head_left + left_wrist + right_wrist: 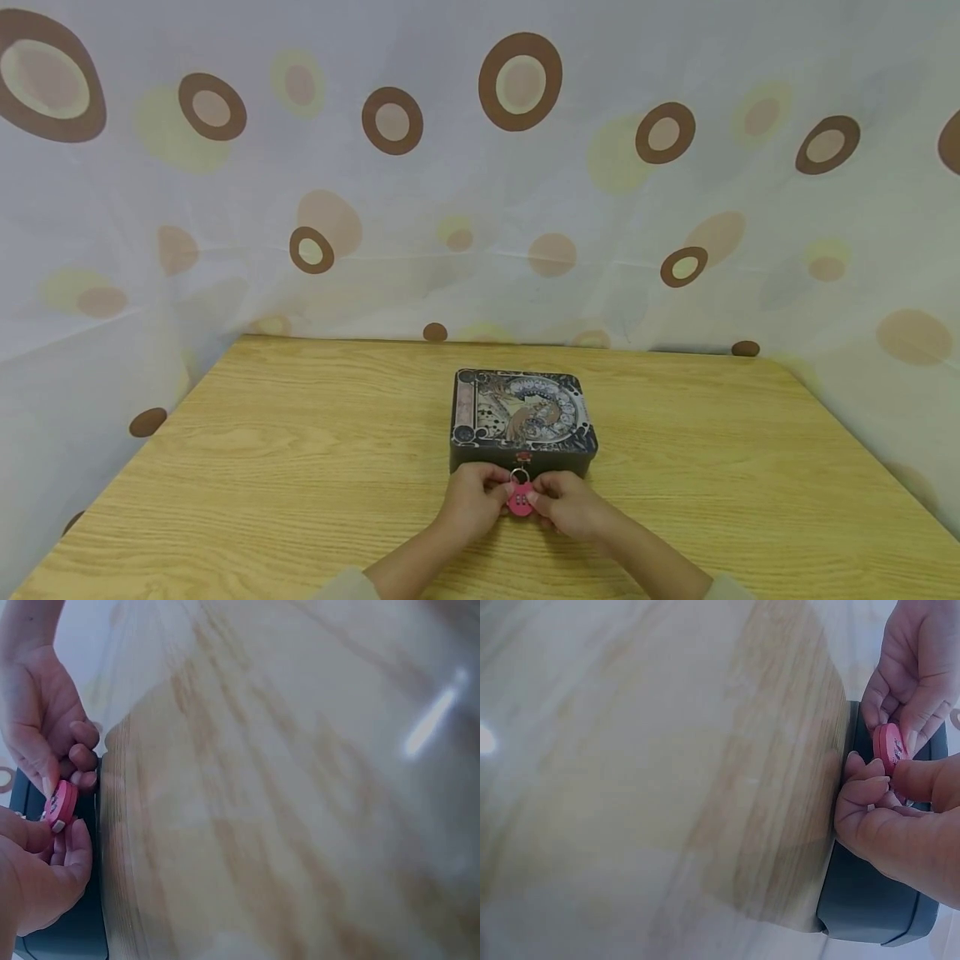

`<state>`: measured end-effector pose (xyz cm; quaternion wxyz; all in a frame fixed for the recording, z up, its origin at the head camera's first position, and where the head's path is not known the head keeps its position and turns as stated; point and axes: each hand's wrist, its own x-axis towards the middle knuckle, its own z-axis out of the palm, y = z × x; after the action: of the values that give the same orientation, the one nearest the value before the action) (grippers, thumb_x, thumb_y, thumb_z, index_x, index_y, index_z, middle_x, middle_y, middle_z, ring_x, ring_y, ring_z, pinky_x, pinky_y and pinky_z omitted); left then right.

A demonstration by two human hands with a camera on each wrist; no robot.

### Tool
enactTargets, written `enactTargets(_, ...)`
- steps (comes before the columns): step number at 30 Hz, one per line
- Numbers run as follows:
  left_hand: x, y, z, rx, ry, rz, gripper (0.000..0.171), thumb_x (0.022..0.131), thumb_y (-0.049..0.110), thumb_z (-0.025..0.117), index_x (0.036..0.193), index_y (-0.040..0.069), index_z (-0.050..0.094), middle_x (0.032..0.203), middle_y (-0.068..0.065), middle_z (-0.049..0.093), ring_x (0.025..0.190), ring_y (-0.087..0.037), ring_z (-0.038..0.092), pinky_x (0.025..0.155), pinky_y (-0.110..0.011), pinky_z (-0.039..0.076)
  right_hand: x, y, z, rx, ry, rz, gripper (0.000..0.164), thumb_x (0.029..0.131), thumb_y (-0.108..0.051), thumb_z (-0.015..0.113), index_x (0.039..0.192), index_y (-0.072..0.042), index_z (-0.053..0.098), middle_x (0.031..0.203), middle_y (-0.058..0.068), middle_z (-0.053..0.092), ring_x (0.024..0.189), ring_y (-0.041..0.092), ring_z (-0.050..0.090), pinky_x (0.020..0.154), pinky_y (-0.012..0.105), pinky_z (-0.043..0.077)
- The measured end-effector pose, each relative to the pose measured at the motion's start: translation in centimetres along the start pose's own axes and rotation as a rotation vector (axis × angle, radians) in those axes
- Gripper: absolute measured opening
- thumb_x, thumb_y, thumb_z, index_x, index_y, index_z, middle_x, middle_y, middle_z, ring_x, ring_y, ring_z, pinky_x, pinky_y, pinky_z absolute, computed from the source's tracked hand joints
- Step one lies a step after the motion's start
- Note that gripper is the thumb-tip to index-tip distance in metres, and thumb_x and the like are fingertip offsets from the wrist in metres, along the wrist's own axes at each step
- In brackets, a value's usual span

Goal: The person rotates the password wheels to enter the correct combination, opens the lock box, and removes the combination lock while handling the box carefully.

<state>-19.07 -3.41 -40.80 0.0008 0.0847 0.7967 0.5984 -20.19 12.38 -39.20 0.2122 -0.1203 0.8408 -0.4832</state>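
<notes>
A pink combination padlock with number dials on its face is at the front of a dark tin box with a printed lid. Its silver shackle rises toward the red latch on the box front; whether it passes through the latch I cannot tell. My left hand pinches the padlock's left side between thumb and fingers. From the right, my right hand pinches the other side, thumb near the dials. Both wrist views show the padlock between the two hands, close to the box's dark side.
The box stands on a wood-grain table. Behind and beside the table hangs a pale curtain with brown and beige circles.
</notes>
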Motion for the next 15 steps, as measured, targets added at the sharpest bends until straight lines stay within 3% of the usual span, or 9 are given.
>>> enactTargets(15,0.03,0.0,-0.06,-0.017,-0.015,-0.019,0.01,0.085,-0.007,0.057,0.085,-0.014,0.064,0.071,-0.013,0.063,0.059,-0.007,0.053,0.051,-0.018,0.049,-0.05,0.19,-0.11,0.04,0.014,0.004,0.021,0.094,-0.007,0.047,0.09,0.01,0.059,0.064,-0.001,0.049,0.058,0.01,0.044,0.051,0.02,0.037)
